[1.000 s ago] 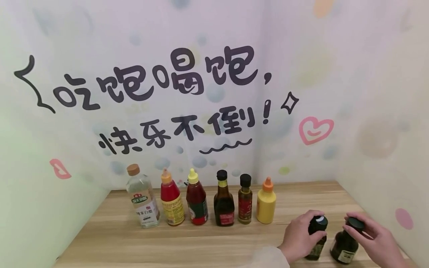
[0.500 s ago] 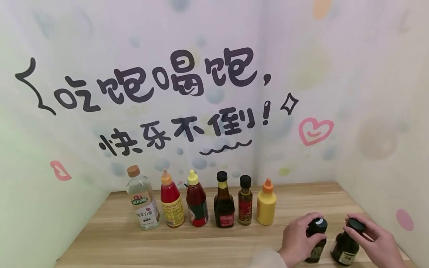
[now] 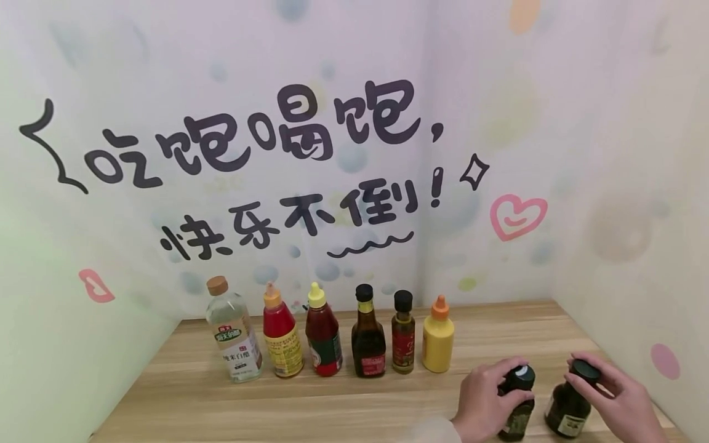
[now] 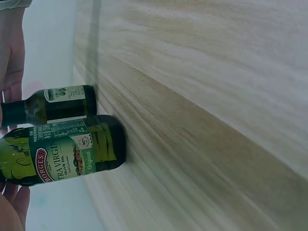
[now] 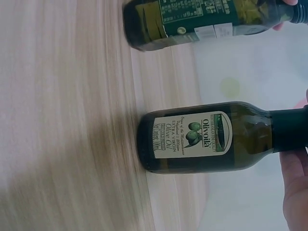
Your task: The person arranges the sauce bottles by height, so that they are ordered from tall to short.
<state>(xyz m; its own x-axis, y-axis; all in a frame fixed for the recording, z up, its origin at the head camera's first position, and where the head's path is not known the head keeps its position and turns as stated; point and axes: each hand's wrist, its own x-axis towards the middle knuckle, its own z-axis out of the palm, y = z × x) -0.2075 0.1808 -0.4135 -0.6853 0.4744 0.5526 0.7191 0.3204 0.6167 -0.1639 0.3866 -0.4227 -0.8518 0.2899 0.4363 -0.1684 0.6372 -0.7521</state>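
Note:
In the head view, my left hand grips a dark green Borges olive oil bottle around its neck and black cap, at the table's front right. Its green label faces the left wrist camera, where the bottle looks upright on the wood. To its right, my right hand holds a smaller Olivoilà olive oil bottle by its dark cap, thumb on one side and fingers on the other. The cream label of that small bottle shows fully in the right wrist view. A narrow gap separates both bottles.
Farther back stands a row: clear vinegar bottle, red sauce bottle, darker red sauce bottle, dark sauce bottle, slim black-capped bottle and yellow squeeze bottle. Printed fabric walls enclose the wooden table.
My left hand and the Borges bottle have shifted slightly left and toward me, widening the gap. The right hand and its bottle stay nearly still. The head view has tilted a little.

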